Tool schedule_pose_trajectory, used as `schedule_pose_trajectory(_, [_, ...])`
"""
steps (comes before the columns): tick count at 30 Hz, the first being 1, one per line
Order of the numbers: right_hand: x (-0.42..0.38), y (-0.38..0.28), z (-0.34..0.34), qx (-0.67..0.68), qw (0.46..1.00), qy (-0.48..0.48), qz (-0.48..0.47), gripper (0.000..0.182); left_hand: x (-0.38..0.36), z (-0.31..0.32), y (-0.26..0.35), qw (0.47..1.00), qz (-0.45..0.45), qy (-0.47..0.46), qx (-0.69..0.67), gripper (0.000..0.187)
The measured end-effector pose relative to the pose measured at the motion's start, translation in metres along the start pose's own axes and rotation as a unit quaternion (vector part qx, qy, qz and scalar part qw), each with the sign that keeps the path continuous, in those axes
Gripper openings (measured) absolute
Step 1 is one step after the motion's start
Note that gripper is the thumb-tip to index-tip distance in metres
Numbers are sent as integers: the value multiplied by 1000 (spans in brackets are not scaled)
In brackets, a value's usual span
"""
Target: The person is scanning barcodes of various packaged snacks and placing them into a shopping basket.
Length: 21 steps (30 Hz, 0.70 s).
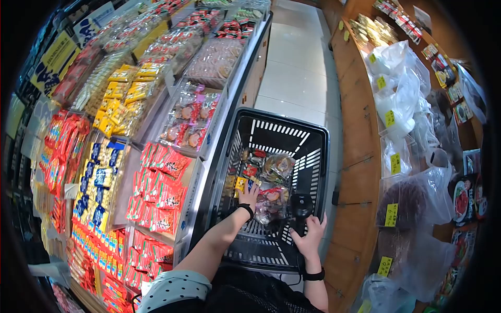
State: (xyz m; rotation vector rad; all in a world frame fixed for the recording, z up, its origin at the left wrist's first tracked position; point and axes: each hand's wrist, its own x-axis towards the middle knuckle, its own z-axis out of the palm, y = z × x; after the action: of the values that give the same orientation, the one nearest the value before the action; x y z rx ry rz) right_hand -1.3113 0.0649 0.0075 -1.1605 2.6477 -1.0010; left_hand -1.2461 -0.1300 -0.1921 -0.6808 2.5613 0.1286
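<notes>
Under the spread left hand [248, 194], the yellow pack [240, 183] is lying inside the basket's [326, 156] left side, where hard pressing could be crumpling it or toppling the loose packs [274, 195]. Its long axis is probably running crosswise, fingers hiding its ends; rightward, the right hand [309, 236] is curling half-open beside the black device [301, 205].

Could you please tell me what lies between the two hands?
Clear-wrapped packets in the basket, and a black object by the right hand, as the head view shows.
</notes>
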Motion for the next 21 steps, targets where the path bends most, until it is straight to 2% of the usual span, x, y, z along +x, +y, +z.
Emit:
schedule_pose_trajectory(3, [3, -3, 0, -12, 1000, 2, 5, 38, 11, 8, 3, 999, 15, 36, 23, 49])
schedule_pose_trajectory(5, [6, 0, 2, -20, 1000, 3, 1, 39, 21, 7, 3, 999, 12, 49, -18, 46])
schedule_pose_trajectory(6, [5, 0, 3, -24, 1000, 4, -3, 40, 18, 8, 2, 994, 20, 103, 14, 44])
schedule_pose_trajectory(7, [3, -2, 3, -28, 1000, 5, -3, 40, 16, 9, 2, 994, 22, 104, 11, 44])
schedule_pose_trajectory(9, [0, -6, 5, -22, 1000, 8, -9, 42, 13, 4, 1, 998, 21, 44, -35, 48])
schedule_pose_trajectory(10, [-2, -6, 6, -26, 1000, 11, -13, 44, 7, 2, -2, 989, 30, 138, -53, 40])
schedule_pose_trajectory(11, [-4, -5, 5, -30, 999, 13, -17, 44, 8, -3, -2, 988, 30, 143, -57, 40])
schedule_pose_trajectory(13, [-6, -1, 4, -35, 999, 10, -17, 45, 3, -36, -8, 975, 24, 94, -201, 26])
schedule_pose_trajectory(14, [-8, 5, 6, -36, 999, 13, -22, 48, -2, -47, -9, 959, 8, 148, -241, 17])
schedule_pose_trajectory(17, [-11, 15, 6, -23, 999, 12, -26, 50, -42, -125, -17, 930, 1, 140, -339, 24])
schedule_pose_trajectory(21, [-20, 11, 0, -2, 999, 30, -29, 49, -70, -162, -13, 887, -24, 166, -430, 33])
